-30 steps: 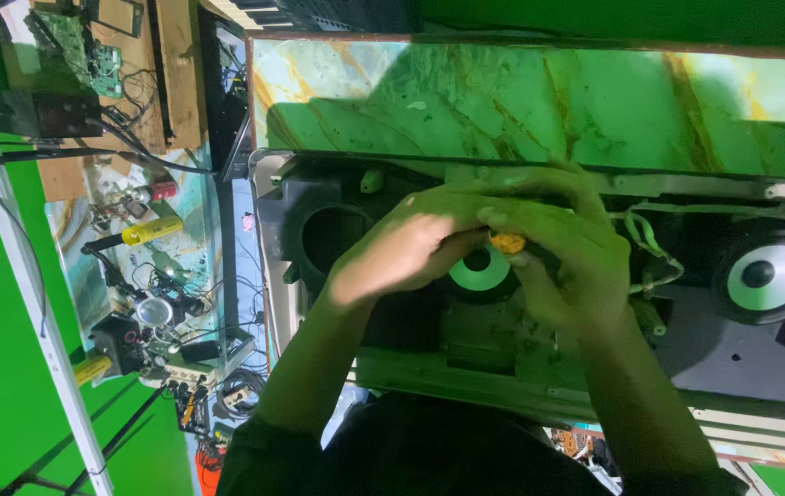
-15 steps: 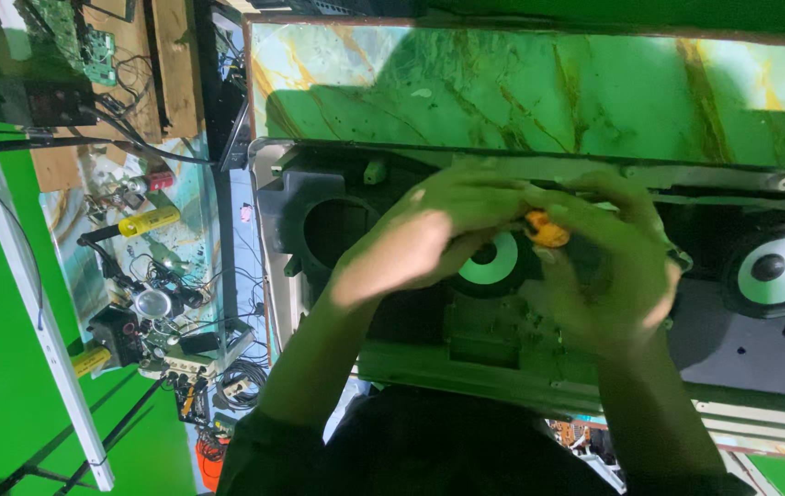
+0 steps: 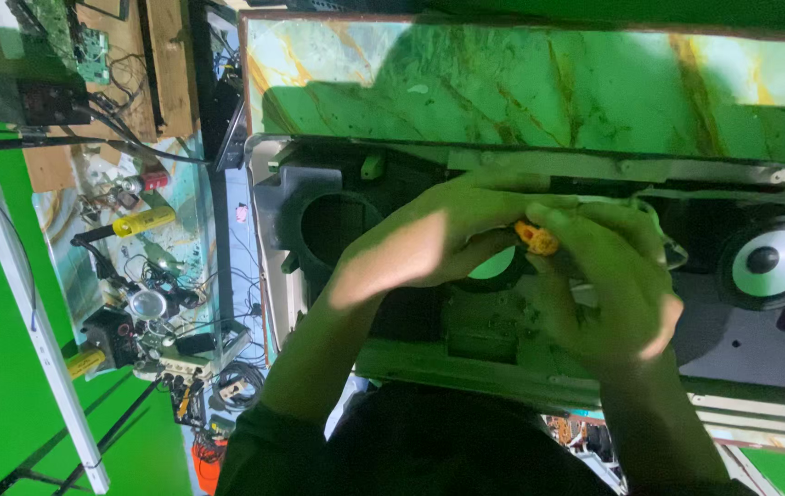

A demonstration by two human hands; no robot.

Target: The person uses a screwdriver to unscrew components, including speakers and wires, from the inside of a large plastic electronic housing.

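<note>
A long dark speaker housing [image 3: 741, 344] lies open across a green marbled tabletop [image 3: 502, 83]. Both my hands meet over its middle. My right hand [image 3: 617, 294] curls around a small orange-handled tool [image 3: 537, 239], pinching the handle with fingers and thumb. My left hand [image 3: 424, 243] is cupped over the middle speaker cone [image 3: 495, 266], its fingertips touching the same handle. What the left hand grips underneath is hidden. The tool's tip is hidden too.
A pale speaker cone [image 3: 764, 262] sits at the housing's right, an empty round opening [image 3: 337, 225] at its left. Left of the table, a cluttered shelf holds circuit boards [image 3: 89, 50], cables, a yellow-handled tool [image 3: 144, 220] and small parts. A white pole [image 3: 25, 303] crosses the green backdrop.
Both hands and the orange handle have shifted to the right over the housing, staying pressed together. The view has also slid, so the right speaker cone shows more fully.
</note>
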